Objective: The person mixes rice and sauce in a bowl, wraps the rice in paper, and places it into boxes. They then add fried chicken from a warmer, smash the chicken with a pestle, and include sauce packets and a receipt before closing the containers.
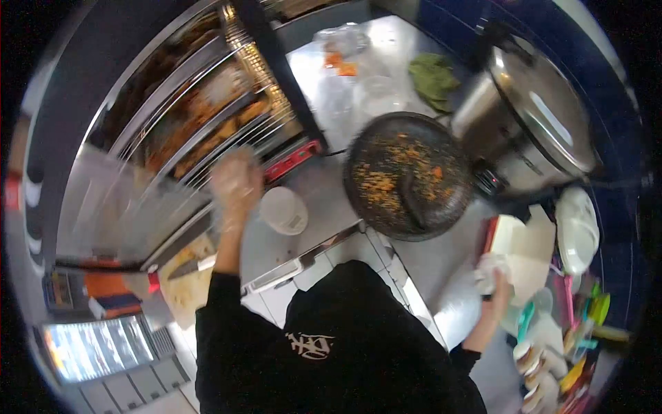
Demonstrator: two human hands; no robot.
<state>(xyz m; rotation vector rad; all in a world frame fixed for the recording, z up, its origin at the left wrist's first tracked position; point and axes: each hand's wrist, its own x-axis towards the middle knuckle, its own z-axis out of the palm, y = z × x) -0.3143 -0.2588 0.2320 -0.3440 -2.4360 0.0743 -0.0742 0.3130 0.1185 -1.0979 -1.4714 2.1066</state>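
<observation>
While the left hand (236, 185) is raised at the left, in front of the wire racks of the warming cabinet (207, 117), it is smeared by motion. It seems to wear a thin clear glove, and its fingers look loosely curled, but I cannot tell whether it holds anything. The racks carry browned fried pieces, and the cabinet's glass front stands open toward the person. A thin glove so close to heated wire could snag or soften, and a fast reach could knock a piece off a rack onto the steel counter (324, 190).

Just right of that hand lies a small white lid (284, 210), and a swinging forearm could sweep it over the near edge. Nearer, on the cutting board (181, 293), a knife (194, 265) lies under the sleeve, so an elbow that drops could catch it.

On the right, the right hand (495, 284) is closed on a white wad (485, 268) that touches the near corner of an open white box (522, 245). With the head turned toward neither hand, that grip is unwatched and the light box could tip. The dark pan (407, 176), crusted with orange crumbs, sits between the hands beside a steel cooker (531, 117), and it may be hot to a passing wrist.
</observation>
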